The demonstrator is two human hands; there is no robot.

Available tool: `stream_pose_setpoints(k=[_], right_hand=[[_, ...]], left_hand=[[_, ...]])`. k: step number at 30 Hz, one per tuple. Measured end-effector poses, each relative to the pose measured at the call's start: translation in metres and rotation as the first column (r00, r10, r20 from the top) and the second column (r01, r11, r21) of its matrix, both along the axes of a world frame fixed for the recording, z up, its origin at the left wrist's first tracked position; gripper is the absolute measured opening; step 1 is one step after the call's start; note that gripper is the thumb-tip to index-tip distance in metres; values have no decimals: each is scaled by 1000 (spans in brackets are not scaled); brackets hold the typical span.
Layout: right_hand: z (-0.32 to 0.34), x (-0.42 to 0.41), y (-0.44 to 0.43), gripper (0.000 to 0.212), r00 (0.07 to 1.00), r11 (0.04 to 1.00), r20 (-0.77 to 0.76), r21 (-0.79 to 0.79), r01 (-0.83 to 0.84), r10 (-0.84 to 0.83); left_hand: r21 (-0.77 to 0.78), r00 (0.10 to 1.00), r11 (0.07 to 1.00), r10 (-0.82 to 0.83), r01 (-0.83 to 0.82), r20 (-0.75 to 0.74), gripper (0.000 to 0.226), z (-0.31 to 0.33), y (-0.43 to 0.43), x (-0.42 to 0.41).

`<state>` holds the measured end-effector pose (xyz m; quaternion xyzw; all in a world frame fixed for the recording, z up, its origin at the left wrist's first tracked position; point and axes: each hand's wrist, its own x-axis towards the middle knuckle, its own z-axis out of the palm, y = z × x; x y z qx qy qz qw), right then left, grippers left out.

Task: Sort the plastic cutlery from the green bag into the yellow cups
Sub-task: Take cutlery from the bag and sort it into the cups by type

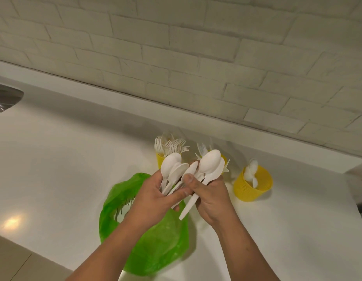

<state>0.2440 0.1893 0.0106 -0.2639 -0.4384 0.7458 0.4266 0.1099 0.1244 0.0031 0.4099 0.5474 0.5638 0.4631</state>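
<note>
White plastic spoons (176,169) are fanned out in both hands above the crumpled green plastic bag (161,240), which lies on the white tabletop (64,159). The left hand (155,197) curls its fingers round a bunch of handles, bowls pointing up. The right hand (212,197) grips a few more spoons, its thumb laid over the handles and one long handle poking down below the palm.

Behind the hands stand three yellow perforated plastic cups. The left cup (160,159) bristles with white forks (172,145). The middle cup (224,158) is mostly hidden, and I cannot tell what it holds. The right cup (255,189), set apart, holds a few spoons.

Sorting looks well along: the forks seem largely done, and this handful of spoons has yet to reach the right cup. Something thin shows at the bag's mouth, so a little may be left inside.
</note>
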Motion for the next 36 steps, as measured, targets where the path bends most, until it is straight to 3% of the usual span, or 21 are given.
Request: stream_pose_setpoints(k=[2, 5, 11, 14, 20, 23, 27, 32, 36], right_hand=[[-1, 1, 1, 47, 996, 996, 8, -2, 89, -89], [-7, 0, 2, 48, 987, 986, -16, -50, 160, -161], [-7, 8, 5, 40, 993, 995, 76, -45, 90, -86], [-5, 18, 10, 33, 987, 996, 139, -11, 88, -86], [7, 46, 18, 11, 938, 945, 120, 10, 327, -326], [11, 73, 27, 4, 906, 917, 147, 41, 396, -398], [20, 114, 41, 6, 813, 853, 262, 130, 505, -520], [33, 162, 68, 15, 588, 668, 325, 265, 695, -741], [32, 178, 84, 25, 490, 634, 405, 439, 636, -772]], left_hand=[[6, 1000, 1000, 8, -8, -25, 45, -3, 0, -1], [-11, 999, 999, 43, -43, 7, 31, -8, 2, -1], [4, 998, 1000, 29, -29, -48, 31, -13, 2, 4], [-37, 999, 999, 20, -18, 49, 27, -13, 3, 14], [-10, 999, 999, 30, -31, -17, 17, -4, 17, 28], [-31, 998, 1000, -5, 8, 68, 33, 3, 28, 39], [-63, 989, 996, -53, 63, 140, 44, 5, 43, 56], [-33, 982, 995, -85, 92, 166, 46, 6, 57, 78], [0, 977, 987, -161, 163, 142, 39, 9, 64, 95]])
